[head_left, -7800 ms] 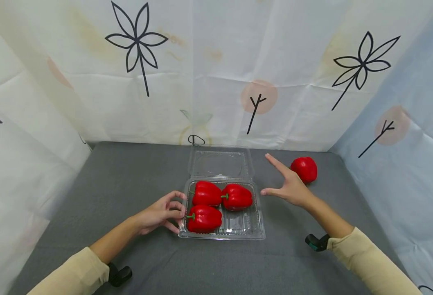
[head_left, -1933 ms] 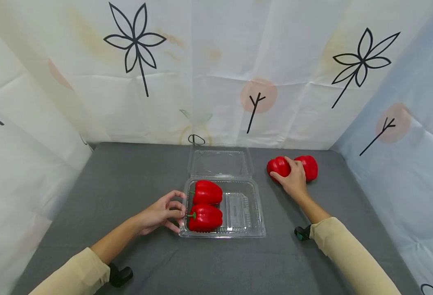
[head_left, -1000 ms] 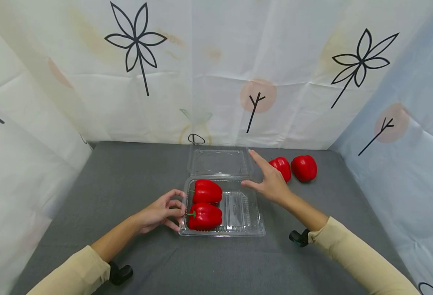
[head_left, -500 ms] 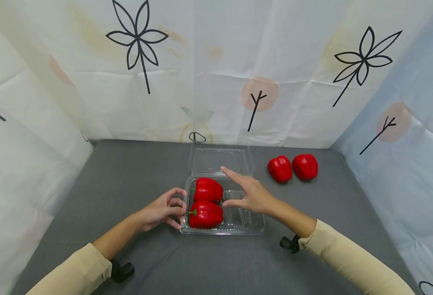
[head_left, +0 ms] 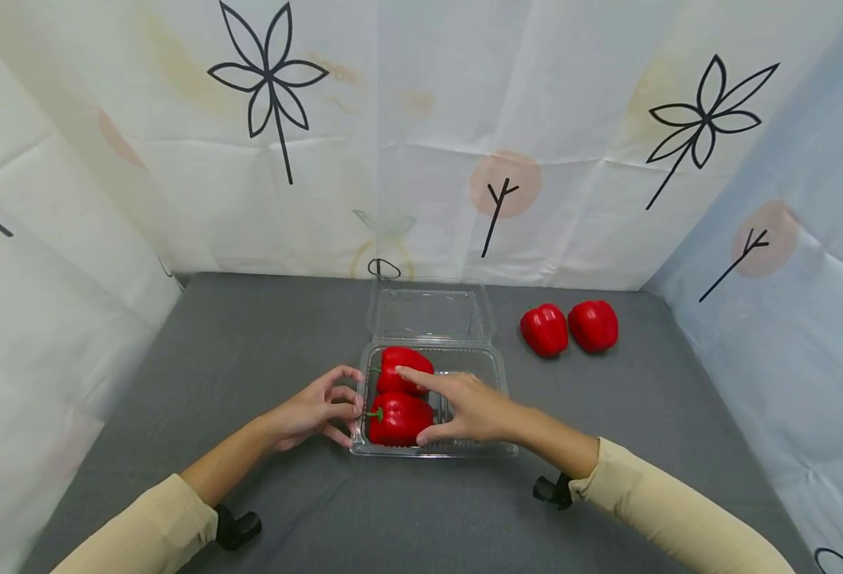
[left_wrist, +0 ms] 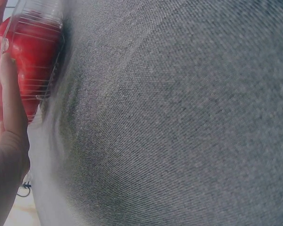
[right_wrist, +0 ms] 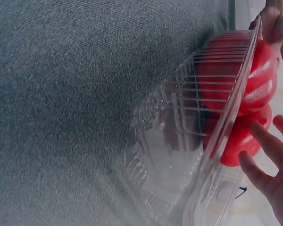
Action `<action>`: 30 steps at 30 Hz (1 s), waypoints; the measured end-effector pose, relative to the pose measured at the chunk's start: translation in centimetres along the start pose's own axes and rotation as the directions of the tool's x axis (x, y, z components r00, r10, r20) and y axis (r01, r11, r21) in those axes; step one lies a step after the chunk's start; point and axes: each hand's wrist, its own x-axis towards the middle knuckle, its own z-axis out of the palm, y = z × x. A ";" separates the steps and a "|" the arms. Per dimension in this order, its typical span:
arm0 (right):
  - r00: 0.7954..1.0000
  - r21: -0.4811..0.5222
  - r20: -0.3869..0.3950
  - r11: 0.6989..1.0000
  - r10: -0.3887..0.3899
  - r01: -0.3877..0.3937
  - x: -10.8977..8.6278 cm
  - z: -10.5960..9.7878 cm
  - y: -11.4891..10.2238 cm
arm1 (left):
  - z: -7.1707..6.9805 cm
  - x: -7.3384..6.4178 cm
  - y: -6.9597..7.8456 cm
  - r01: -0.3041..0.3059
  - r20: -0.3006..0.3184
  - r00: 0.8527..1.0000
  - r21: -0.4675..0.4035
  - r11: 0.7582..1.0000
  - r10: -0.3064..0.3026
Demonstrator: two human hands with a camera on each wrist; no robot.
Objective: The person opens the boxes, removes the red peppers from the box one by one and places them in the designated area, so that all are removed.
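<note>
A clear plastic clamshell container (head_left: pixel 480 365) lies with its lid folded back. Two red bell peppers sit in its left half, a front pepper (head_left: pixel 396 421) with a green stem and a back pepper (head_left: pixel 391 363). My left hand (head_left: pixel 315 410) holds the container's left rim, and its thumb (left_wrist: pixel 12 99) lies along the rim in the left wrist view. Over the container, my right hand (head_left: pixel 475 410) has its fingers spread around the right side of the peppers. Its fingers (right_wrist: pixel 269 146) overlap one pepper (right_wrist: pixel 247 136) in the right wrist view, not curled round it.
Two more red bell peppers lie side by side at the back right, a left pepper (head_left: pixel 544 330) and a right pepper (head_left: pixel 594 326). The open lid (head_left: pixel 432 313) reaches toward the patterned curtain (head_left: pixel 421 143) behind the grey table (head_left: pixel 278 319).
The pepper from the container's right half now stands beside the one at the back right. My right hand let it go and moved left over the container. The left hand stays at the rim.
</note>
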 end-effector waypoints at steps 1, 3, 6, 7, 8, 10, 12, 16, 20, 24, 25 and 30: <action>1.000 -0.008 0.011 1.000 -0.006 0.006 0.1 0.1 0.0 | 0.0 0.0 0.0 0.003 -0.002 1.000 0.001 1.000 -0.003; 0.999 -0.021 0.034 1.000 -0.006 0.007 0.2 0.4 -0.1 | 0.0 0.0 0.0 0.009 -0.004 1.000 0.002 1.000 -0.009; 0.998 -0.023 0.056 1.000 -0.007 0.008 0.4 0.5 -0.1 | 0.0 0.0 0.0 0.014 -0.006 1.000 0.001 1.000 -0.014; 0.998 -0.026 0.060 1.000 -0.007 0.009 0.4 0.6 -0.1 | 0.0 0.0 0.0 0.015 -0.006 1.000 0.001 1.000 -0.015; 0.998 -0.028 0.063 1.000 -0.006 0.007 0.5 0.6 -0.1 | 0.0 0.0 0.0 0.016 -0.006 1.000 0.000 1.000 -0.016; 0.998 -0.035 0.068 0.999 -0.005 0.008 0.6 0.6 -0.2 | 0.0 0.0 0.0 0.019 -0.006 1.000 -0.001 1.000 -0.019; 0.997 -0.046 0.075 0.999 -0.002 0.006 0.7 0.6 -0.1 | 0.0 0.0 0.0 0.020 -0.006 1.000 -0.002 1.000 -0.020; 0.995 -0.112 0.093 0.993 -0.027 0.037 1.1 0.7 -0.1 | 0.0 0.0 0.0 0.015 -0.003 1.000 -0.007 1.000 -0.015; 0.990 -0.228 0.111 0.967 -0.085 0.109 1.5 1.1 -0.1 | 0.0 0.0 -0.2 -0.004 0.010 1.000 -0.019 1.000 0.004; 0.987 -0.257 0.121 0.957 -0.107 0.136 1.7 1.3 -0.1 | -0.1 0.2 -0.4 -0.016 0.016 1.000 -0.025 1.000 0.016; 0.987 -0.254 0.121 0.957 -0.109 0.137 1.8 1.3 -0.1 | -0.1 0.2 -0.4 -0.017 0.016 1.000 -0.025 1.000 0.018; 0.987 -0.230 0.117 0.963 -0.114 0.139 1.8 1.3 0.0 | -0.1 0.2 -0.4 -0.021 0.014 1.000 -0.024 1.000 0.021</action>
